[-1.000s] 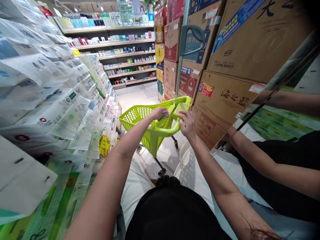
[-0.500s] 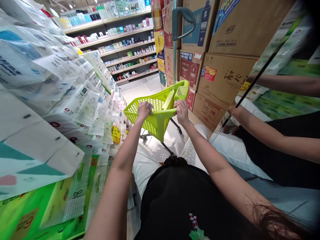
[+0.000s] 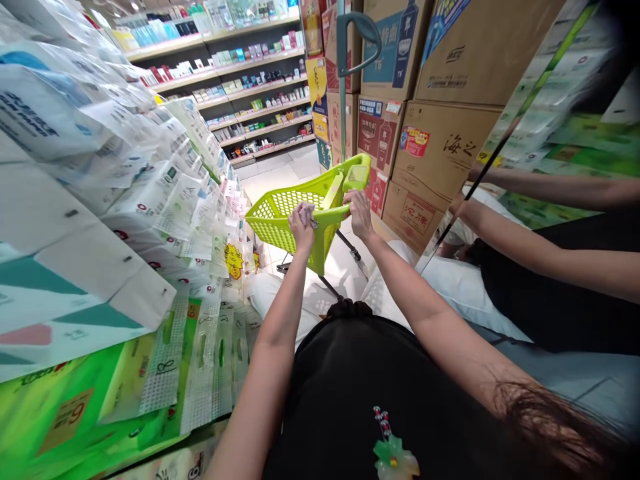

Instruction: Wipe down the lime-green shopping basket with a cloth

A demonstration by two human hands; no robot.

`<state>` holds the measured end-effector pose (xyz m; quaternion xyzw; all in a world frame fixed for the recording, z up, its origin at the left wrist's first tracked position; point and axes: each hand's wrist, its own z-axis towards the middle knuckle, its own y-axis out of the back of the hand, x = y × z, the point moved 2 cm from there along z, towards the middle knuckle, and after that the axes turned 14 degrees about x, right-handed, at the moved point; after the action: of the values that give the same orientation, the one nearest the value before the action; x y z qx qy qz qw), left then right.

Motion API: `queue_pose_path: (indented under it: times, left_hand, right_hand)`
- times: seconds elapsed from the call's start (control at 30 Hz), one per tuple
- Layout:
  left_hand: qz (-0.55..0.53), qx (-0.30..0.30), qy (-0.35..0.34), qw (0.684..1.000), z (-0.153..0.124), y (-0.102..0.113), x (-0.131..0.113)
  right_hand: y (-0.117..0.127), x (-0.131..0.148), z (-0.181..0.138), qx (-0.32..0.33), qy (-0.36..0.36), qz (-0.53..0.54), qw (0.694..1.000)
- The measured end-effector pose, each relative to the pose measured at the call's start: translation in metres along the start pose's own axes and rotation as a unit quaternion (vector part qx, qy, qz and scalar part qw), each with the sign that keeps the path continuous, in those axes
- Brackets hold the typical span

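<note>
A lime-green shopping cart (image 3: 280,207) with a perforated basket stands in front of me, its dark legs and wheels on the pale floor. My right hand (image 3: 359,212) is closed round the cart's rim near the right end of the handle. At the near left corner, my left hand (image 3: 301,230) is closed on a crumpled pale pinkish-grey cloth (image 3: 307,215), held against or just over the rim. Whether the cloth touches the cart I cannot tell. Little of the basket's inside shows.
Stacked packs of tissue paper (image 3: 150,180) rise along my left. Cardboard cartons (image 3: 447,143) are piled on the right, beside a mirror (image 3: 550,220) reflecting my arms. A blue-grey handle on a pole (image 3: 342,100) stands before them. Stocked shelves (image 3: 250,73) line the back.
My left hand has shifted right along the rim toward the near corner, and the cloth now shows in it. My right hand keeps its hold on the cart. The view has shifted slightly.
</note>
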<state>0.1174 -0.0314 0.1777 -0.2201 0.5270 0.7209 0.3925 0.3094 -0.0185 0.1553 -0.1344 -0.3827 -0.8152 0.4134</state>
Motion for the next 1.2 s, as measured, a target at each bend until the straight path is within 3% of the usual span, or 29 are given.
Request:
queue_pose_path:
  times: [0.2, 0.33, 0.43, 0.53, 0.73, 0.9, 1.0, 1.07, 1.2]
  left_hand:
    - [0.014, -0.051, 0.006, 0.999, -0.031, -0.043, 0.002]
    - [-0.005, -0.077, 0.057, 0.995, -0.06, -0.076, 0.03]
    - [-0.023, -0.088, 0.097, 0.991, -0.071, -0.088, 0.045]
    - [-0.073, -0.128, 0.089, 0.985, -0.062, -0.083, 0.038]
    - [-0.118, -0.165, -0.038, 0.978, -0.037, -0.064, 0.009]
    - [-0.114, -0.18, 0.072, 0.974, -0.051, -0.073, 0.033]
    - [-0.13, -0.167, 0.125, 0.969, -0.055, -0.076, 0.048]
    - [-0.144, -0.16, 0.126, 0.968, -0.053, -0.074, 0.052]
    - [-0.177, -0.147, 0.113, 0.967, -0.045, -0.071, 0.049]
  right_hand:
    - [-0.004, 0.003, 0.001, -0.015, -0.007, -0.02, 1.0]
    - [-0.002, 0.004, -0.002, -0.007, 0.009, -0.009, 1.0]
    - [0.0, 0.007, -0.004, -0.03, 0.023, 0.023, 0.999]
    - [0.002, 0.011, -0.005, -0.043, 0.04, 0.059, 0.997]
    - [0.007, 0.015, -0.011, -0.037, 0.033, 0.136, 0.99]
    - [0.008, 0.02, -0.02, -0.039, 0.027, 0.139, 0.989]
    - [0.018, 0.013, -0.015, 0.006, 0.054, 0.071, 0.996]
    - [0.026, 0.0, -0.001, 0.06, 0.083, 0.002, 0.995]
    - [0.035, -0.027, 0.034, 0.061, 0.114, -0.039, 0.991]
